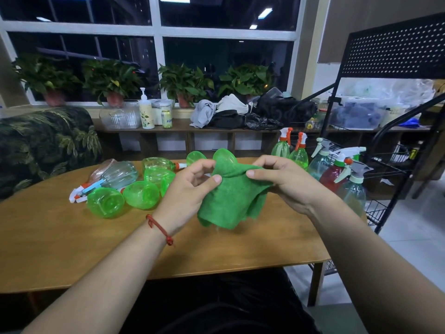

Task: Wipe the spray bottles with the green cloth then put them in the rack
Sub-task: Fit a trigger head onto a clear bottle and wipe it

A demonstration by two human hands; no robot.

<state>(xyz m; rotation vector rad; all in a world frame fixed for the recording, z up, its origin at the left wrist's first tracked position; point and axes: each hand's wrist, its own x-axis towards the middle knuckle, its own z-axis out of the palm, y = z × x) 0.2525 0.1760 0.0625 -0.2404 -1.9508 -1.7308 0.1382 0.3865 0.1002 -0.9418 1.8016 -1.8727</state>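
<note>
Head view: left grip (190, 186) and right grip (284, 182) both pinch the green cloth (231, 203) by its top edge, so it dangles above the desk (72, 237). Spray bottles (125, 186) lie heaped at left, and more stand by the rack (385, 56). My worry: reaching in nudges those round ones and they roll off.
</note>
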